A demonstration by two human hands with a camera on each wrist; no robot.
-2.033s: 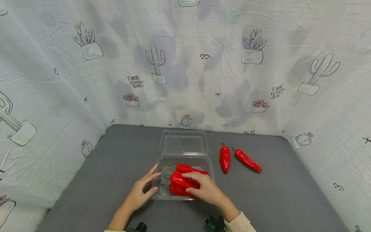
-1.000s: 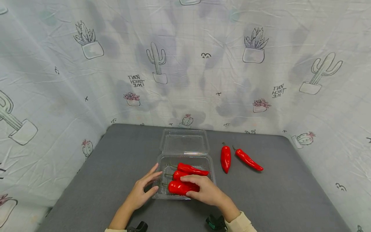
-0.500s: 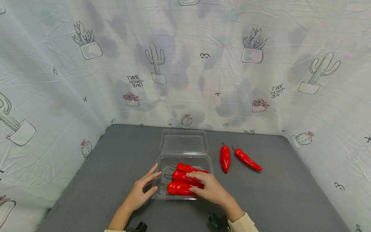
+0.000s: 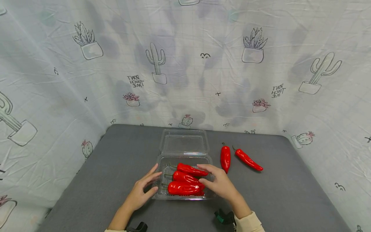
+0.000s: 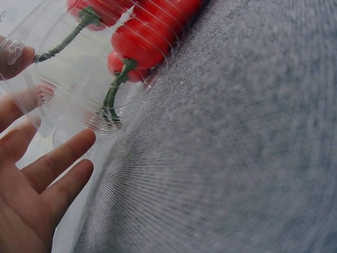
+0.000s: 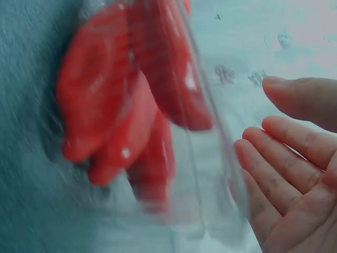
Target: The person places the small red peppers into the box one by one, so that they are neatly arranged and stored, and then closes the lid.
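Observation:
A clear plastic clamshell box (image 4: 162,196) lies with its lid (image 4: 184,141) folded back. Inside are several red peppers with green stems: a far pepper (image 4: 188,168), a middle pepper (image 4: 181,176) and a near pepper (image 4: 182,188), with more red showing beneath. My left hand (image 4: 137,195) rests along the left side of the box, fingers spread at its wall (image 5: 50,97). The right hand (image 4: 221,185), its fingers loosely extended and holding nothing, hovers over the box's right edge. In the right wrist view its palm and fingers (image 6: 274,158) face the blurred box.
Two more red peppers lie on the grey tabletop (image 4: 269,199) right of the box: an upright pepper (image 4: 225,156) and a slanted pepper (image 4: 247,159). A white cloth (image 4: 185,71) printed with cacti hangs behind the table and along its sides.
My right hand has let go of the near pepper, which now lies flat in the box's front, and has drawn back to the right. The left hand stays put.

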